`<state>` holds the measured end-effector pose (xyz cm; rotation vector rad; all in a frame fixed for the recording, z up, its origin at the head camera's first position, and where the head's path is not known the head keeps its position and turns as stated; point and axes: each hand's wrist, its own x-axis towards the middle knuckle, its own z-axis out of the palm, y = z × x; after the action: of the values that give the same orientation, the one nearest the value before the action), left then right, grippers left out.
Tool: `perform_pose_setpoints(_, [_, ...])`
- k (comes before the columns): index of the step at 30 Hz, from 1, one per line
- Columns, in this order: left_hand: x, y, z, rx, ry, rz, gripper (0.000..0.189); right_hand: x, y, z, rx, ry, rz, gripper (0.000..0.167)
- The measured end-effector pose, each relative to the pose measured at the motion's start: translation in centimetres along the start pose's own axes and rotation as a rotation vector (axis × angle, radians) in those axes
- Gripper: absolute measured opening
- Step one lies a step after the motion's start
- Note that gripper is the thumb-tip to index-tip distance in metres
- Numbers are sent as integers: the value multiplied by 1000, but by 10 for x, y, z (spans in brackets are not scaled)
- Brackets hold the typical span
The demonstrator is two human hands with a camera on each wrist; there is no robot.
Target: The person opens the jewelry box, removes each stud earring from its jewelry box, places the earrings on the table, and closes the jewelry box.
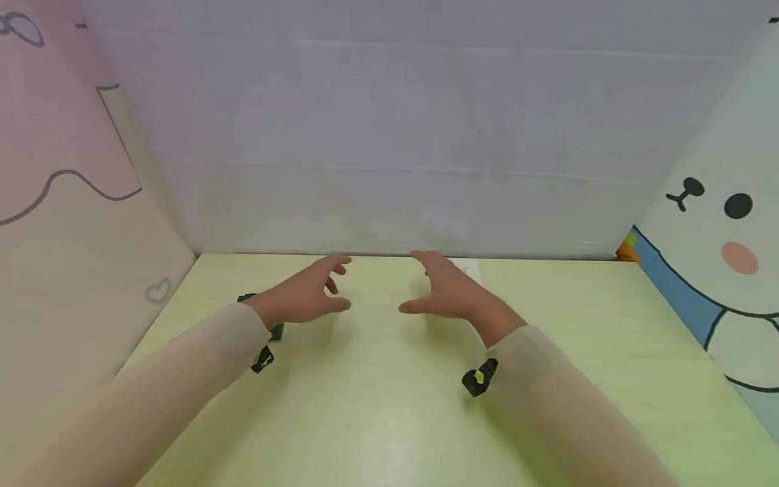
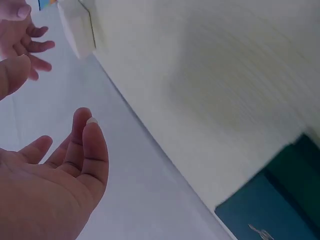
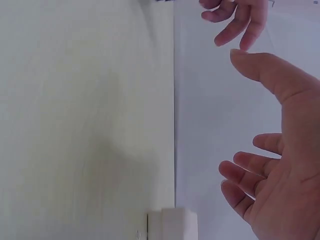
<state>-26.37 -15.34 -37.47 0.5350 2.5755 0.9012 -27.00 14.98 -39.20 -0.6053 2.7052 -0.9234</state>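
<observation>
Both hands hover over the pale table with nothing in them. My left hand (image 1: 307, 292) has its fingers loosely bent and its thumb apart, pointing toward the other hand. Facing it across a gap, my right hand (image 1: 447, 287) holds a similar relaxed curve. A dark green box (image 2: 270, 210) with a small light mark lies on the table by the left wrist, mostly hidden by the arm in the head view. Behind the right hand, near the back edge, sits a white box (image 1: 470, 268), also seen in the right wrist view as a pale block (image 3: 178, 225).
The table (image 1: 377, 406) meets a white cloth backdrop (image 1: 402, 135) at its back edge. Printed panels stand at both sides, a pink and cream one (image 1: 67, 270) on the left and a cartoon face panel (image 1: 700, 264) on the right. Dark wrist straps show under both sleeves.
</observation>
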Motion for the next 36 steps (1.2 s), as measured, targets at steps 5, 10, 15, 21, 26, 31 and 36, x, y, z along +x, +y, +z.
perform_pose_setpoints(5, [-18,-24,-26,-25,87,-39,86,2,-23,23,150,15,-7,109])
perform_pose_setpoints(10, [-36,-43,-45,-18,133,-69,85,5,-48,45,227,22,-5,103])
perform_pose_setpoints(15, [-48,-63,-52,176,143,-79,81,14,-69,68,256,7,-9,99])
perform_pose_setpoints(21, [-63,-94,-57,377,126,-109,77,26,-97,98,177,-22,-7,95])
perform_pose_setpoints(26, [-76,-116,-60,407,84,-168,83,33,-117,119,128,-42,11,91])
perform_pose_setpoints(31, [-84,-125,-60,338,33,-215,103,43,-126,139,68,-31,30,90])
perform_pose_setpoints(36, [-84,-130,-57,321,21,-201,118,56,-129,155,78,-4,50,89])
